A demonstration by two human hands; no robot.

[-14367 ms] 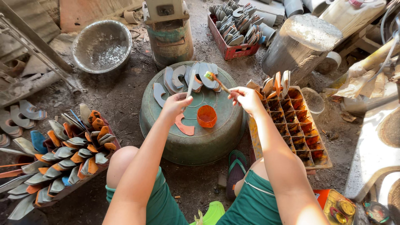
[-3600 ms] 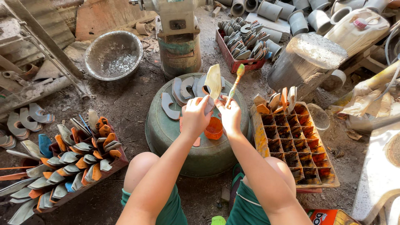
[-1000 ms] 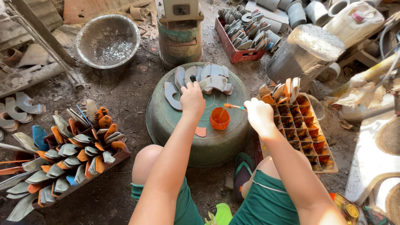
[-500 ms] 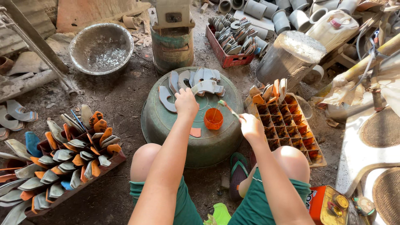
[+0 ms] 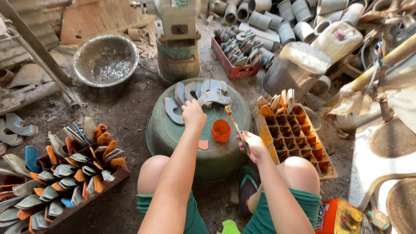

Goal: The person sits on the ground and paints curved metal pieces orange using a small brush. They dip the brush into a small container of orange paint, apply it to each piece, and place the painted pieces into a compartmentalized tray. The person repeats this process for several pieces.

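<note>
Picking a grey metal piece off the upturned basin: left hand pinching it, right hand gripping the brush beside the orange cup.

Metal basin, round and dented, on the dirt floor at upper left. Red crate of grey curved pieces behind the work spot; grey pipe sections heaped beyond it. White plastic jug at upper right; woven mat at right edge.
</note>
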